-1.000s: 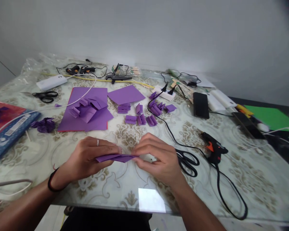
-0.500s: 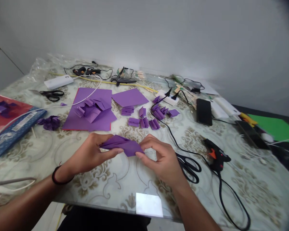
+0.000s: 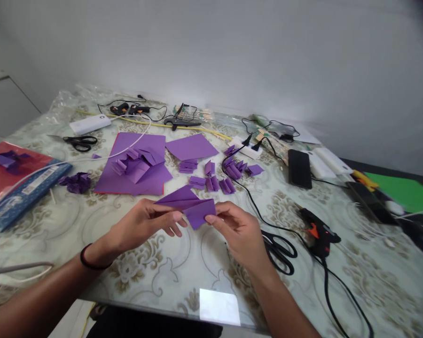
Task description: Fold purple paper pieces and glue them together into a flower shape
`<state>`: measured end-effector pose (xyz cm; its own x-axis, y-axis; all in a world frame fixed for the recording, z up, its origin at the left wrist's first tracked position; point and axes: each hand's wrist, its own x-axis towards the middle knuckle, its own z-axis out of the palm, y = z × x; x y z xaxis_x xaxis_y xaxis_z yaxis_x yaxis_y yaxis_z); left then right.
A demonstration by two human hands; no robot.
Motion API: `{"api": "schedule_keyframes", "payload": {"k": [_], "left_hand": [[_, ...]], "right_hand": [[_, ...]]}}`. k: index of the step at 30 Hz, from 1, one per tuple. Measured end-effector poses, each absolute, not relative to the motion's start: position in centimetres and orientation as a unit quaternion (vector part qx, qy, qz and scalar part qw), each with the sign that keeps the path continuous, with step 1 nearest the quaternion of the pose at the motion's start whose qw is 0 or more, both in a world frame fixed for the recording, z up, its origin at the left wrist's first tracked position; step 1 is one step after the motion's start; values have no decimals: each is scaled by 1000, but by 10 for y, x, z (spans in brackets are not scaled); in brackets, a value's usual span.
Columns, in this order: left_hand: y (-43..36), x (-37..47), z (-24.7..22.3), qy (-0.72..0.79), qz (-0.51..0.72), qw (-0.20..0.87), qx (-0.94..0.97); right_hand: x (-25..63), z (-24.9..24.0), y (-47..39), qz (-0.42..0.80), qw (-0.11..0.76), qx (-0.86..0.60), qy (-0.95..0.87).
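Note:
A folded piece of purple paper (image 3: 198,213) is held between my two hands above the front of the table. My left hand (image 3: 151,223) pinches its left part, with the thumb in front and the other fingertips showing below. On the right edge, my right hand (image 3: 238,230) grips the paper between thumb and fingers. Behind the hands lie purple sheets (image 3: 148,141) with a folded purple paper shape (image 3: 137,165) on top. Several small folded purple pieces (image 3: 211,183) lie to the right of it.
Black scissors (image 3: 280,251) and a glue gun (image 3: 319,232) with its cable lie right of my right hand. More scissors (image 3: 80,142), crumpled purple paper (image 3: 76,182) and a blue packet (image 3: 28,195) are left. A phone (image 3: 299,168) and power strip (image 3: 246,147) are farther back.
The purple paper has been turned and opened out between my hands, and its folds now show differently. My left fingers have shifted beneath it. The whole view has tilted slightly.

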<state>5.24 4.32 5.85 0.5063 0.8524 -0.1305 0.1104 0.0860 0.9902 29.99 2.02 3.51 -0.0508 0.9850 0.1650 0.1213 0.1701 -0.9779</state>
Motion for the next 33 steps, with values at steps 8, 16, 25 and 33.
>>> {"api": "schedule_keyframes", "payload": {"k": [8,16,25,33], "left_hand": [[42,55,50,384,422,611,549],[32,60,34,354,446,653,499],[24,72,41,343,434,659,510],[19,73,50,332,427,635,551]], "right_hand": [[300,31,14,520,453,-458,-561],[286,28,6,705,435,-304,-470],[261,25,-2,548,531,-416,-495],[266,21,-12,483,511,-454,-547]]}}
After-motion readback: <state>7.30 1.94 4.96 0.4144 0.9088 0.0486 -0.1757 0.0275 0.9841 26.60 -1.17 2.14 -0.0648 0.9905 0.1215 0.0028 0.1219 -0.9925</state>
